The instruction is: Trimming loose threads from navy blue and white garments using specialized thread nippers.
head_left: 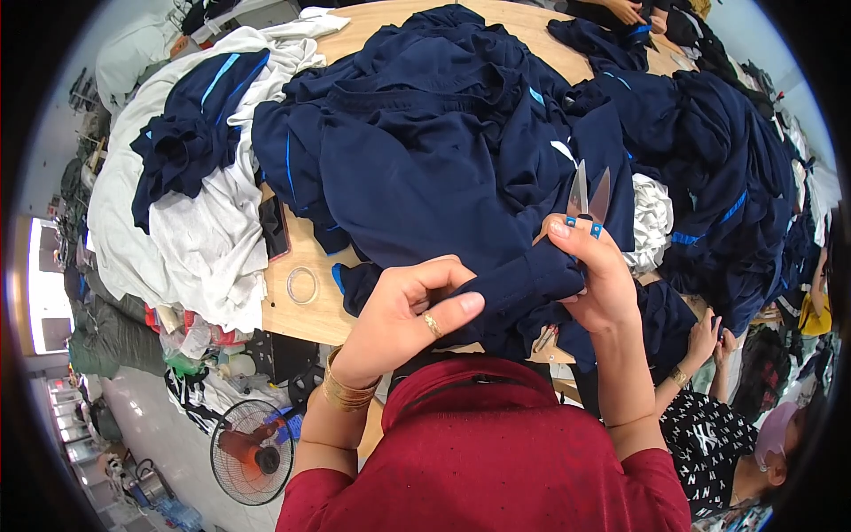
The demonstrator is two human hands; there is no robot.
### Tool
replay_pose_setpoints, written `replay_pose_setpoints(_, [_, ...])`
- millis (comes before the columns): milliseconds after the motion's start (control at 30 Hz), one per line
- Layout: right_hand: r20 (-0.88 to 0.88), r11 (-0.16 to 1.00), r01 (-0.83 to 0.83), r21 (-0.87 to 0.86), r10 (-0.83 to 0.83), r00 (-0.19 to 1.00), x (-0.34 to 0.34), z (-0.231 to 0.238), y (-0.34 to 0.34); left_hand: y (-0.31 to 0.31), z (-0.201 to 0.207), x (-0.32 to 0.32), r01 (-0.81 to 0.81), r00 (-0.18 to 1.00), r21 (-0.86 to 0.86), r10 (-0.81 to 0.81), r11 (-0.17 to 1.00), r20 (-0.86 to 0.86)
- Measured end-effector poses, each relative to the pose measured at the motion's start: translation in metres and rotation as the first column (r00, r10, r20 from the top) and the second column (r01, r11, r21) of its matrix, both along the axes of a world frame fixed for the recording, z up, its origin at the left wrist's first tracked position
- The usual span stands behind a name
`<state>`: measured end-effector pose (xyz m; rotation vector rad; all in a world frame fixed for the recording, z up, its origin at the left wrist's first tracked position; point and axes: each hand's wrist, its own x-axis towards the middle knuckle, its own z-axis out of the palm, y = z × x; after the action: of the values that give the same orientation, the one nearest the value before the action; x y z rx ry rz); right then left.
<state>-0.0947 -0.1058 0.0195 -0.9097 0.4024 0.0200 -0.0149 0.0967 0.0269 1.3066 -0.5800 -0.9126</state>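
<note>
Pale wooden tabletop (326, 317) fills the middle of a crowded workroom, most of it buried under a large heap of navy fabric garments (417, 168). At its near edge, the person's left hand (403, 306) is half curled, thumb and fingers pinching one end of a folded band of navy cloth (523, 282). Right of it, the right hand (607, 275) is closed around the band's other end, thumb uppermost, and also carries small silver-bladed scissors with blue fittings (583, 199). Held between both hands, the band probably stays taut and easy to inspect; the scissors' spread blades point far, likely so they are ready yet away from the cloth. Navy folds crowd the far side, and a gathered white cloth bundle (651, 222) sits just right of the blades, leaving those tips little sideways room. Toward the near left, wood shows around a clear round ring (302, 285), up to draped white fabric (204, 239), so the left hand seems freer. A co-worker in a black-and-white patterned shirt (709, 448) limits the near right.
</note>
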Motion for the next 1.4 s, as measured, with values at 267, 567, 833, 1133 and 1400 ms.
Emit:
replay_pose_setpoints(267, [-0.142, 0.999, 0.011, -0.03, -0.015, 0.99, 0.008, -0.009, -0.001, -0.005, -0.015, -0.005, -0.109, 0.981, 0.062, 0.117, 0.992, -0.152])
replay_pose_setpoints(567, [0.127, -0.156, 0.064, -0.986, -0.437, 0.89, 0.018, -0.145, -0.093, -0.004, -0.021, -0.016, -0.26, 0.951, -0.024, 0.252, 0.965, -0.182])
replay_pose_setpoints(833, [0.352, -0.113, 0.337, -0.935, -0.179, 0.919, 0.004, -0.089, -0.061, -0.004, -0.024, -0.025, -0.328, 0.936, -0.013, 0.323, 0.945, -0.136])
replay_pose_setpoints(1133, [0.574, 0.082, 0.594, -0.8, 0.393, 0.718, -0.005, -0.04, 0.019, -0.02, -0.037, -0.037, -0.431, 0.897, -0.042, 0.423, 0.901, -0.131])
replay_pose_setpoints(1400, [0.559, 0.035, 0.657, -0.753, 0.562, 0.61, 0.003, -0.044, 0.012, -0.012, -0.049, -0.042, -0.497, 0.831, -0.048, 0.46, 0.866, -0.311])
